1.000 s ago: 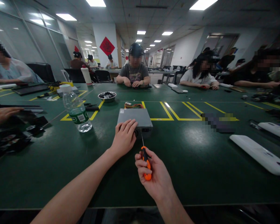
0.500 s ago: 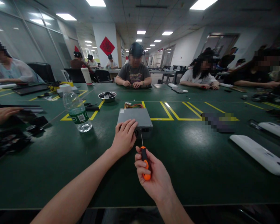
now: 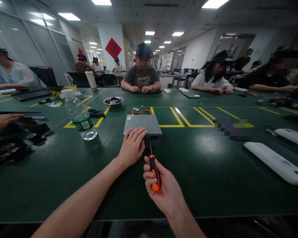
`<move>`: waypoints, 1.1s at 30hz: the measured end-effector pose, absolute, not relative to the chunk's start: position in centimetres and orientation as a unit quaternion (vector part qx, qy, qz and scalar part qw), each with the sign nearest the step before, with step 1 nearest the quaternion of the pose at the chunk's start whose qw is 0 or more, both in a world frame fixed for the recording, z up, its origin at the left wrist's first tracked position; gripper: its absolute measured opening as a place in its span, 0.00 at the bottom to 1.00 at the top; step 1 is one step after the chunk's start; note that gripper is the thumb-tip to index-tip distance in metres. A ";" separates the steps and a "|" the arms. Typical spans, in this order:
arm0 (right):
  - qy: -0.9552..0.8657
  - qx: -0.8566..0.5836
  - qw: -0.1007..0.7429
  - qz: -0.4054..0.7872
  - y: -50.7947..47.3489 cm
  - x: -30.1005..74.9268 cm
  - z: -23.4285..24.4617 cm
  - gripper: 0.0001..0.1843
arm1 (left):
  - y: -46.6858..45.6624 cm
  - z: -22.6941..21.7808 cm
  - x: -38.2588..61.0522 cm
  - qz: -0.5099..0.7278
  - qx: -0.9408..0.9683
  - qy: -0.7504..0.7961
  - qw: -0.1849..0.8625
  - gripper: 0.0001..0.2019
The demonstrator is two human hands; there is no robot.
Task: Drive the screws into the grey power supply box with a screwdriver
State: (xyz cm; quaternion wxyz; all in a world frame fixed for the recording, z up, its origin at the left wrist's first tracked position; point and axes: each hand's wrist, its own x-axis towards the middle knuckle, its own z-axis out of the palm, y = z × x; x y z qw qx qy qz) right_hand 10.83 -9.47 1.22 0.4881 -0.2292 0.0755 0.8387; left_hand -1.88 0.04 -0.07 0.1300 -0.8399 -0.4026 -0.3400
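A grey metal computer power supply unit (image 3: 144,122) lies on the green table, a white label on its top and a bundle of coloured cables (image 3: 141,111) behind it. My left hand (image 3: 132,145) grips its front left edge, fingers stretched over the top and thumb down by the front face. In my right hand (image 3: 161,183) is a screwdriver (image 3: 154,172) with an orange and black handle, fingers wrapped round it. Its thin shaft points at the front face, below the socket. The tip is too small to tell whether it sits in a screw.
Left of the unit stands a water bottle (image 3: 81,117), with a metal bowl (image 3: 113,102) of small parts farther back. A long white device (image 3: 275,162) lies on the right. Another person's hand (image 3: 5,122) is over dark parts at far left. Several people sit around the table.
Both hands, the power supply unit and the screwdriver keep nearly the same places. The whole view has shifted very slightly.
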 end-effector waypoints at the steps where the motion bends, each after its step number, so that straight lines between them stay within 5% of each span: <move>1: 0.074 -0.228 0.489 0.839 -9.5 10.8 1.2 0.14 | 0.1 -0.1 -1.9 -0.342 -0.842 -0.397 0.127 0.19; 33: 0.091 -0.221 0.489 0.839 -9.3 11.0 0.8 0.13 | 1.0 -0.8 -0.3 -0.385 -0.789 -0.457 0.141 0.09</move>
